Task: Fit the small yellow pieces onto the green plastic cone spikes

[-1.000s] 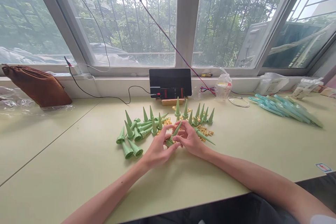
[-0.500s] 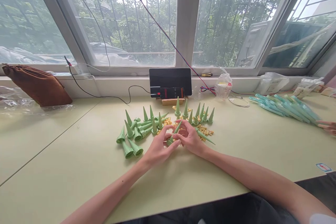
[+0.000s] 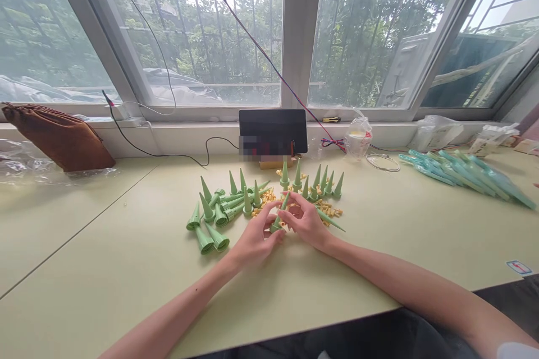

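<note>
Both hands meet over the table around one green plastic cone spike [image 3: 277, 224], its tip tilted up and to the right. My left hand [image 3: 251, 237] is closed about its wide base. With thumb and fingers, my right hand [image 3: 307, 223] pinches its upper part; the far fingers are partly hidden. A small yellow plastic piece [image 3: 283, 224] shows at the spike's side, between the hands. Several green spikes [image 3: 205, 243] lie or stand to the left, and more upright spikes [image 3: 314, 188] stand behind my right hand. Loose yellow pieces [image 3: 330, 211] lie in small heaps among them.
A tablet [image 3: 273, 126] leans by the window on a cardboard stand [image 3: 274, 165]. A brown drawstring bag [image 3: 63, 137] lies far left. To the right are a plastic bag [image 3: 359, 137], a coiled cable [image 3: 382, 163] and bagged blue-green items [image 3: 467, 174].
The spike has turned slightly more upright in my hands, and a yellow piece now shows beside it. At the far right, another person's hand has drawn back almost out of view.
</note>
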`<state>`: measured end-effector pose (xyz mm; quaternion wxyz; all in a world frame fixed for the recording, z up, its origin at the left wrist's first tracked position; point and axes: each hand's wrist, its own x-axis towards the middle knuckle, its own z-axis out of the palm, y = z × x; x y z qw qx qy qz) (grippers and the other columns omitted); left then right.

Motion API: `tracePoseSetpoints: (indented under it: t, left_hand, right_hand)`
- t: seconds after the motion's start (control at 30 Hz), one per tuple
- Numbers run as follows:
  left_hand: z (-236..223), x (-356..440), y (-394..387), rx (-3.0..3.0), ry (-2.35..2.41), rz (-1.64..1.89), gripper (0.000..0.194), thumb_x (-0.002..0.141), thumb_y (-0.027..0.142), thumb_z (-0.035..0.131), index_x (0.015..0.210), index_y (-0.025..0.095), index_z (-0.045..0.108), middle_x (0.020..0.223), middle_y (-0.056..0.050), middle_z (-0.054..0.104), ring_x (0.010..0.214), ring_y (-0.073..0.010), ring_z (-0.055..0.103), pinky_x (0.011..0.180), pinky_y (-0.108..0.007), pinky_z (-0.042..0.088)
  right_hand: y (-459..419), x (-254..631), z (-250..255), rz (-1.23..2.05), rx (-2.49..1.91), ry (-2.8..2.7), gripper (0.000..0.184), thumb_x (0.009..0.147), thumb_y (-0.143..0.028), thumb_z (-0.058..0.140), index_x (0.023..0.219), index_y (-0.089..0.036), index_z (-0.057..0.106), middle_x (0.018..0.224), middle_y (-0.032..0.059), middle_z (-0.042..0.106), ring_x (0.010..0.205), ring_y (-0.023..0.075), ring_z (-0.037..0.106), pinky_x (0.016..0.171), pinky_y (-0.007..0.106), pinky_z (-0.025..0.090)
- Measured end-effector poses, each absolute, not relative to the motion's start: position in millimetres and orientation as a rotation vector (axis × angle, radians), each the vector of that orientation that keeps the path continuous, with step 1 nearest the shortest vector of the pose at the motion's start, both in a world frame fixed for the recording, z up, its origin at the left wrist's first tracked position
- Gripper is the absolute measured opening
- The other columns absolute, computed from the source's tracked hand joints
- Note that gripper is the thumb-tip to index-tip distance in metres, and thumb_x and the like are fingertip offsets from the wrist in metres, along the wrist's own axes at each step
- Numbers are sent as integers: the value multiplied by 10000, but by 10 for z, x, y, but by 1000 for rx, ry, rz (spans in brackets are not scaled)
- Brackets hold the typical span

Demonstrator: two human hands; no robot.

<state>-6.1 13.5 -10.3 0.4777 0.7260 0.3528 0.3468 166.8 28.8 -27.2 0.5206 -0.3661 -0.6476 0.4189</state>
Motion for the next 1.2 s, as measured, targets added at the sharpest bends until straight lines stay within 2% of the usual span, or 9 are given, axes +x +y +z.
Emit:
tracePoseSetpoints:
  t: [0.1, 0.2, 0.37, 0.5, 0.67, 0.83, 1.0, 1.1, 1.2]
  left_hand:
    - [-126, -61, 161, 1768, 949, 882, 544, 846, 339, 598, 1340, 234, 396, 932, -31, 648, 741, -164, 668, 751, -357, 582]
    - [-104, -65, 175, 1778, 1027, 958, 521, 835, 362, 614, 1302, 233, 422, 864, -8, 606, 679, -149, 643, 696, -350, 593]
    - [-27, -77, 166, 1867, 1145, 1022, 514, 808, 365, 647, 1255, 230, 431, 840, 11, 562, 636, -122, 597, 688, -320, 567]
    - [-27, -78, 162, 1945, 1192, 1022, 511, 814, 383, 634, 1253, 221, 428, 833, 14, 532, 651, -122, 568, 669, -294, 538]
    - [-78, -74, 173, 2029, 1229, 996, 522, 820, 412, 624, 1259, 209, 430, 833, 8, 498, 668, -128, 549, 631, -285, 529]
    - [-89, -80, 166, 2053, 1245, 957, 558, 829, 428, 610, 1298, 200, 409, 919, -41, 558, 698, -142, 581, 629, -297, 546]
    - [-78, -81, 155, 2079, 1216, 965, 577, 854, 380, 575, 1363, 183, 387, 1016, -104, 628, 913, -215, 627, 668, -298, 571]
    - [-88, -84, 165, 2090, 1206, 973, 504, 880, 368, 533, 1341, 186, 437, 1083, -118, 640, 967, -228, 627, 650, -280, 577]
    - [-107, -87, 181, 2104, 1209, 991, 462, 884, 373, 528, 1303, 181, 495, 1127, -116, 635, 928, -214, 635, 626, -267, 580]
  right_hand:
    - [305, 1662, -296, 935, -917, -1560, 503, 845, -466, 639, 1245, -203, 487, 999, 55, 596, 615, 113, 596, 501, 244, 521]
    - [303, 1660, -299, 843, -951, -1568, 414, 884, -460, 589, 1199, -208, 496, 973, 51, 607, 622, 122, 592, 519, 254, 512]
    - [258, 1656, -255, 644, -984, -1615, 226, 930, -422, 523, 972, -201, 543, 864, 33, 613, 626, 128, 572, 511, 246, 457]
    - [237, 1644, -266, 544, -933, -1771, 210, 936, -377, 511, 825, -203, 551, 768, 25, 596, 629, 139, 550, 517, 254, 442]
    - [244, 1642, -300, 499, -877, -1877, 143, 925, -303, 519, 822, -208, 544, 758, 26, 578, 641, 145, 537, 552, 269, 468]
    - [262, 1649, -309, 471, -866, -1884, 127, 920, -268, 528, 816, -197, 543, 758, 23, 582, 631, 131, 529, 544, 248, 462]
    - [268, 1649, -315, 442, -864, -1850, 130, 916, -261, 528, 811, -188, 547, 741, 22, 585, 610, 124, 526, 519, 230, 450]
    - [274, 1650, -321, 446, -887, -1824, 139, 918, -273, 523, 816, -185, 555, 744, 27, 591, 604, 125, 526, 510, 229, 442]
    - [286, 1653, -328, 451, -898, -1798, 165, 928, -280, 507, 809, -183, 567, 735, 27, 592, 612, 128, 523, 523, 233, 434]
